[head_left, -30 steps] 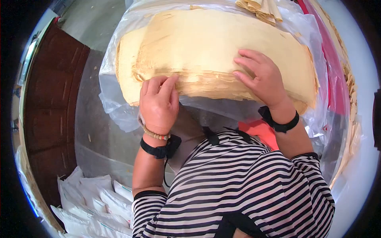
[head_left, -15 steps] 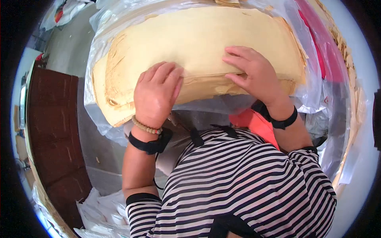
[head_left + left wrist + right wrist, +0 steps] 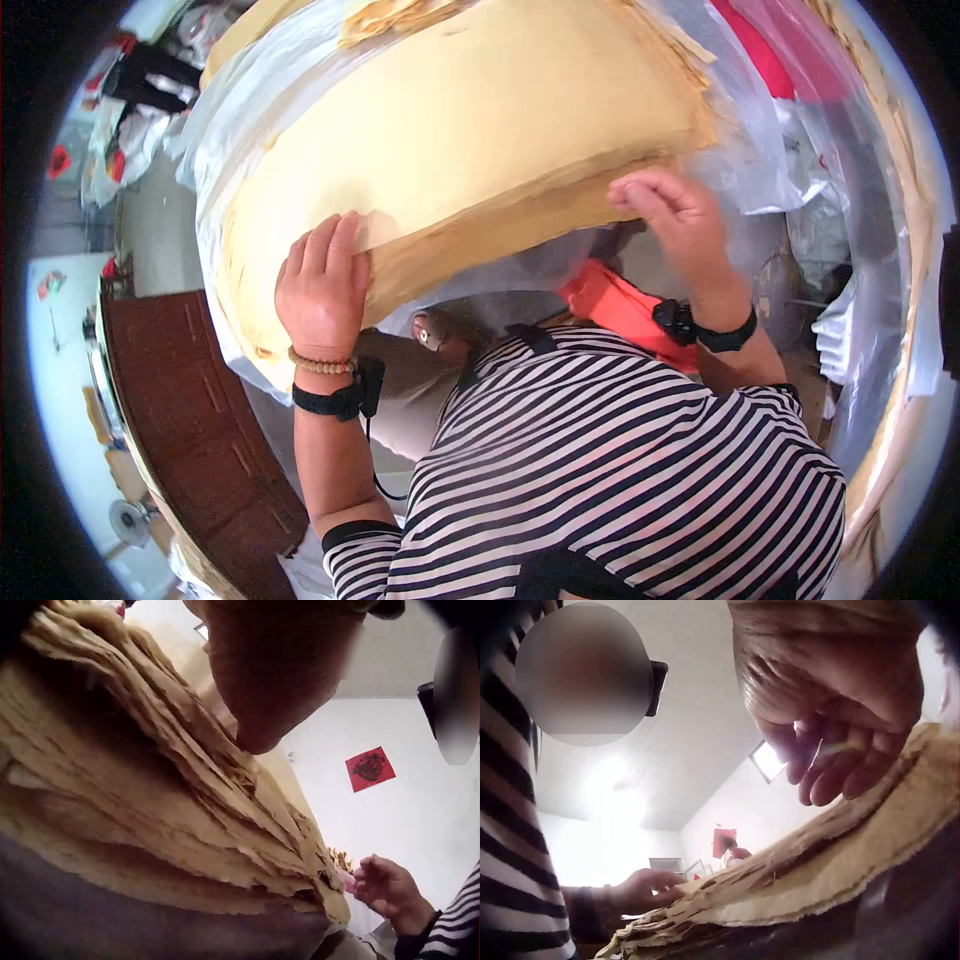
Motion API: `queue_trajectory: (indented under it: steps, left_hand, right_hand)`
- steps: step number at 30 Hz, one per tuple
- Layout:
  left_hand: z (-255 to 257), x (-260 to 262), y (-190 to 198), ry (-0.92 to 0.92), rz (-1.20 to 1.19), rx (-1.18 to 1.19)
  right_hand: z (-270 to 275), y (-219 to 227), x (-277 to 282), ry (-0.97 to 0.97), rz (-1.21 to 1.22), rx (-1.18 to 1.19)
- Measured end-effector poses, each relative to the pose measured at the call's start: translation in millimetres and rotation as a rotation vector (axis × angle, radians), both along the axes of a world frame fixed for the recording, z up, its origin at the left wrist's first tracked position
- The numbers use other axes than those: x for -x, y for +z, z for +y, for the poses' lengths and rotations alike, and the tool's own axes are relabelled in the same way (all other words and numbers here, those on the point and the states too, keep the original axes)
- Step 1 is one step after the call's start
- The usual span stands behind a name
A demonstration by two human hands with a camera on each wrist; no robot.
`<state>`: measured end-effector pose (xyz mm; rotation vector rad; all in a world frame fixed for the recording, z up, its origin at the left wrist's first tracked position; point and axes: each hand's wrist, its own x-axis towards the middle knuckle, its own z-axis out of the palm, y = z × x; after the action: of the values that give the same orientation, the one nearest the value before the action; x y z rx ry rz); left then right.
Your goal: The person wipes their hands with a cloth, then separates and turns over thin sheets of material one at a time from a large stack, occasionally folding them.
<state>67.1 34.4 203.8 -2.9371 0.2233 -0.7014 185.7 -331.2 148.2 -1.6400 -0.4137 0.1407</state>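
A thick stack of thin, pale-yellow sheets (image 3: pixel 480 110) with ragged, layered edges fills the upper middle of the head view. My left hand (image 3: pixel 322 285) rests at the stack's near left edge, fingers straight and together over the top sheet. Beside the near right corner is my right hand (image 3: pixel 672 215), its fingers loosely curled with nothing seen between them. The right wrist view shows this hand (image 3: pixel 832 705) above the layered edge (image 3: pixel 780 889), a gap between thumb and fingers. In the left wrist view, the sheet edges (image 3: pixel 165 772) hang in uneven folds below the left hand.
Clear plastic sheeting (image 3: pixel 235 140) lies under the stack. More crumpled sheets (image 3: pixel 395 18) lie beyond it. A dark brown wooden cabinet (image 3: pixel 195 400) stands to the left, and a coral cloth (image 3: pixel 625 310) hangs near the waist. Another person's dark-clothed legs (image 3: pixel 150 78) show far left.
The head view has turned, and the stack now slants up to the right. My left hand has slid left along the near edge. My right hand has left the top sheet, its fingers now more curled.
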Motion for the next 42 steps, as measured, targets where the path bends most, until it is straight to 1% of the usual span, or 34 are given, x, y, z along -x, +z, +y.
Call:
queue_trajectory:
  steps: [3, 9, 12, 15, 16, 17, 18, 19, 21, 22, 25, 27, 29, 31, 34, 37, 39, 40, 42]
  left_hand:
    - [-23, -23, 7, -0.026, 0.064, -0.015]
    - [-74, -66, 20, -0.067, 0.159, -0.067]
    - [-106, -91, 23, -0.110, 0.184, -0.106]
    - [-138, -114, 21, -0.138, 0.220, -0.171]
    - [-149, -121, 19, -0.149, 0.230, -0.178]
    - [-160, -126, 18, -0.159, 0.240, -0.186]
    - [-167, -129, 17, -0.243, 0.199, -0.209]
    - [-173, -132, 15, -0.213, 0.208, -0.231]
    - [-181, -137, 12, -0.152, 0.229, -0.276]
    - [-183, -143, 11, -0.159, 0.228, -0.281]
    - [-190, -158, 10, -0.185, 0.199, -0.299]
    - [-195, -162, 7, -0.224, 0.160, -0.316]
    - [-198, -165, 2, -0.251, 0.115, -0.332]
    - [-199, -167, 0, -0.271, 0.098, -0.326]
    - [-197, -173, -2, -0.288, 0.091, -0.318]
    - [-198, -176, -6, -0.292, 0.081, -0.361]
    - [-203, -180, -1, -0.285, 0.111, -0.393]
    - [-204, -182, -3, -0.309, 0.073, -0.408]
    - [-207, -187, -8, -0.363, -0.005, -0.434]
  right_hand:
    - [-11, -9, 8, 0.009, 0.058, 0.072]
    - [-27, -20, 4, -0.013, 0.089, -0.025]
    - [-28, -21, 1, -0.022, 0.059, 0.079]
    - [-24, -19, -3, -0.057, -0.450, 0.188]
    - [-25, -13, 0, -0.044, -0.498, 0.225]
    - [-23, -9, 0, -0.022, -0.514, 0.208]
    - [-21, -7, 0, 0.001, -0.530, 0.189]
    - [-19, -6, 1, 0.026, -0.543, 0.169]
    - [-15, -15, 3, 0.068, -0.497, 0.148]
    - [-15, -17, 3, 0.093, -0.476, 0.142]
    - [-14, -14, 5, 0.160, -0.204, 0.043]
    - [-16, -4, 3, 0.173, 0.091, 0.070]
    - [-13, -6, 1, 0.141, 0.231, -0.049]
    - [-4, -25, -2, 0.074, 0.207, -0.304]
    - [-1, -33, -2, 0.077, 0.241, -0.318]
    - [0, -40, -4, 0.119, 0.230, -0.268]
    - [-3, -33, -4, 0.143, 0.282, -0.204]
    - [-5, -31, -4, 0.152, 0.308, -0.172]
    - [-3, -36, -5, 0.133, 0.264, -0.141]
